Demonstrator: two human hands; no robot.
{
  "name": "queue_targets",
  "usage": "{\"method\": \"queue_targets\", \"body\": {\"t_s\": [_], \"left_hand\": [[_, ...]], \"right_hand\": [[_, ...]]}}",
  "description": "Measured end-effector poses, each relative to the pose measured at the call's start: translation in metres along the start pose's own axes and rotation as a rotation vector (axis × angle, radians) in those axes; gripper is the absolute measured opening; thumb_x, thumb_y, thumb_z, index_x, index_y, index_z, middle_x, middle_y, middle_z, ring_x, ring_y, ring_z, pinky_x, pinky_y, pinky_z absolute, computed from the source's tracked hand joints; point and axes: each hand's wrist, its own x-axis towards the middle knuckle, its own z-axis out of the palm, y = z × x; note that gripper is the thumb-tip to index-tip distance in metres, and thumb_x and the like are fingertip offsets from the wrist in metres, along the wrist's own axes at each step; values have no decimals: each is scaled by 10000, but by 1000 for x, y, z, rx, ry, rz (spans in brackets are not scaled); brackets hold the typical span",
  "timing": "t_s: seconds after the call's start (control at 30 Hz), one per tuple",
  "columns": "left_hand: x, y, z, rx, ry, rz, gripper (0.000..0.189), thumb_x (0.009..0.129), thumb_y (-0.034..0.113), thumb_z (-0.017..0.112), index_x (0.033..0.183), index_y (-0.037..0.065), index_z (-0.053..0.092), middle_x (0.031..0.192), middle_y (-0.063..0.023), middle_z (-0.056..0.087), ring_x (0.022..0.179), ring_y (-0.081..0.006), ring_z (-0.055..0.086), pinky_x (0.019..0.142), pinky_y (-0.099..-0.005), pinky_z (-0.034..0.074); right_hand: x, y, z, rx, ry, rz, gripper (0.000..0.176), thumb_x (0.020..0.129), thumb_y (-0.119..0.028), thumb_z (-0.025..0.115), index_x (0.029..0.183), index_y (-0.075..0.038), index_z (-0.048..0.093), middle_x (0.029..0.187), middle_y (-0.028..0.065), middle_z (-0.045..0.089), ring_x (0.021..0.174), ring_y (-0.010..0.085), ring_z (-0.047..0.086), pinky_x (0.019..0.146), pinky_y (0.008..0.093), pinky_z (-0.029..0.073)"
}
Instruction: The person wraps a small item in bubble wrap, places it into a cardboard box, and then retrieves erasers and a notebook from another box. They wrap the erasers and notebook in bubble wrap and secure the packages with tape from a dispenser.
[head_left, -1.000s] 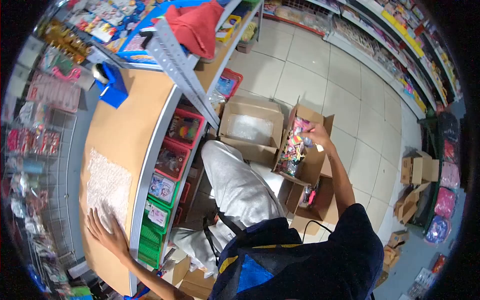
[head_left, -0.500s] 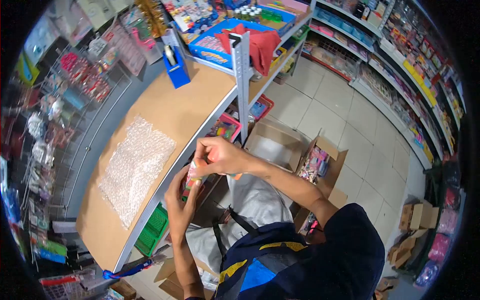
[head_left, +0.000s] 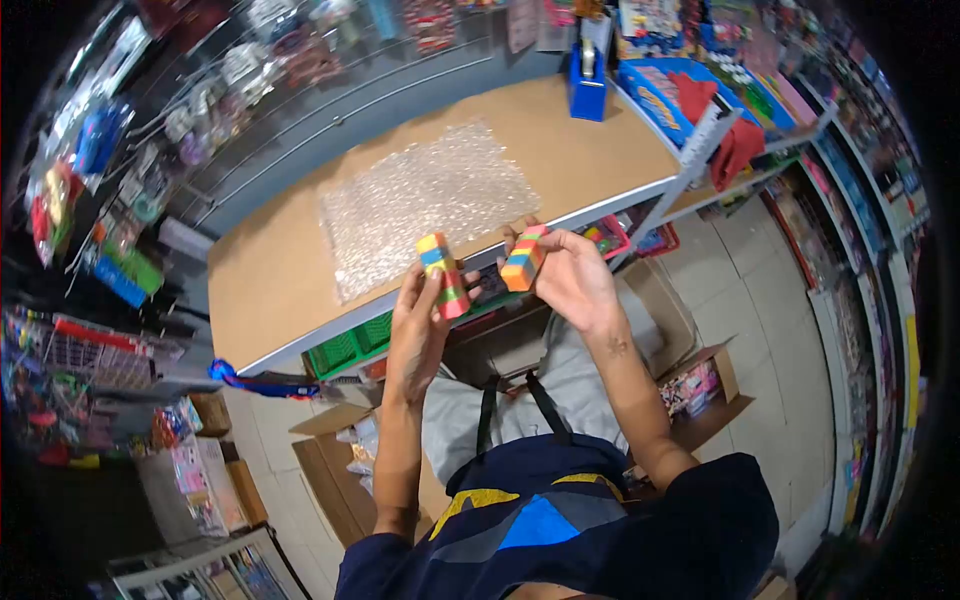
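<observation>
"By the near edge of the table [head_left: 605, 150], what is held?"

"One colour-banded block [head_left: 447, 280] is grasped in the left hand [head_left: 414, 325]; a second colour-banded block [head_left: 524, 258] is pinched by the right hand [head_left: 583, 284], at its far end."

"How might such blocks be handled?"

"They are judged light, perhaps slightly yielding, and hardly fragile; a hold at mid-length, across the long sides, is advised."

"And their look?"

"Oblong shapes are seen, banded crosswise: yellow, blue, green and pink on the left; orange, blue, yellow and pink on the right. Bubble wrap [head_left: 430, 200] is spread beyond them."
</observation>
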Motion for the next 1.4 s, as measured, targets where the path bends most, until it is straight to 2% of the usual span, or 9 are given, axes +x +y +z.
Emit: {"method": "queue_targets", "body": {"t_s": [0.33, 0.5, 0.63, 0.73, 0.83, 0.97, 1.13, 1.23, 1.4], "left_hand": [[0, 18, -5, -48, -54, 3, 435, 1059, 310, 436, 1307, -37, 521, 1258, -171, 618, 1154, -230, 622, 956, -388, 540], [18, 28, -11, 157, -13, 165, 407, 994, 175, 593, 1332, -37, 508, 1205, -141, 648, 1104, -203, 643, 911, -348, 545], [66, 50, -46, 880, 94, 566, 528, 841, 69, 764, 1318, -3, 551, 1128, -132, 686, 951, -215, 694, 843, -348, 557], [99, 63, -70, 1135, -154, 578, 583, 789, 98, 799, 1320, 36, 567, 1128, -129, 683, 978, -226, 681, 866, -338, 543], [111, 59, -72, 1217, -249, 537, 610, 765, 107, 808, 1323, 51, 568, 1129, -125, 668, 1039, -238, 652, 914, -342, 522], [99, 57, -88, 1283, -133, 406, 568, 777, 137, 805, 1293, 53, 585, 1128, -136, 649, 1070, -263, 621, 921, -365, 499], [98, 53, -100, 1231, -109, 595, 383, 803, 100, 772, 1157, 24, 646, 1061, -128, 664, 967, -271, 638, 869, -352, 510], [105, 52, -103, 1176, -63, 612, 342, 809, 83, 761, 1126, 13, 654, 1056, -127, 669, 974, -259, 637, 871, -349, 511], [106, 51, -104, 1197, -38, 564, 347, 821, 92, 755, 1138, 3, 646, 1059, -130, 677, 967, -239, 641, 857, -351, 518]], "right_hand": [[19, 11, 36, -852, -147, -149, 696, 899, -44, 703, 1491, -54, 338, 1123, 97, 621, 1036, 151, 643, 888, 291, 545], [39, 12, 43, -835, -79, -132, 624, 888, -87, 722, 1424, -59, 405, 1108, 123, 657, 989, 164, 664, 833, 275, 554], [70, -9, 43, -806, -33, -70, 550, 903, -143, 712, 1369, -22, 446, 1117, 128, 652, 970, 171, 667, 794, 275, 561], [109, -22, 34, -770, -126, -79, 510, 888, -109, 708, 1333, 17, 492, 1128, 122, 641, 938, 147, 655, 788, 246, 549], [138, -30, 41, -1037, -196, -68, 478, 883, -63, 699, 1314, 44, 522, 1167, 116, 626, 1023, 147, 640, 907, 225, 512], [151, -17, 68, -1313, -265, -76, 494, 826, -114, 772, 1260, 34, 587, 1080, 117, 671, 961, 149, 658, 834, 261, 540], [188, -7, 55, -1580, -442, -71, 438, 793, -135, 789, 1175, 38, 665, 1113, 129, 696, 1039, 185, 643, 948, 322, 481], [201, -6, 42, -1689, -641, -195, 479, 824, -152, 782, 1253, 7, 639, 1083, 89, 692, 968, 129, 623, 833, 276, 510], [208, -16, 37, -1725, -615, 7, 422, 888, -136, 716, 1275, 5, 625, 1078, 67, 693, 950, 109, 605, 816, 261, 502]]}}
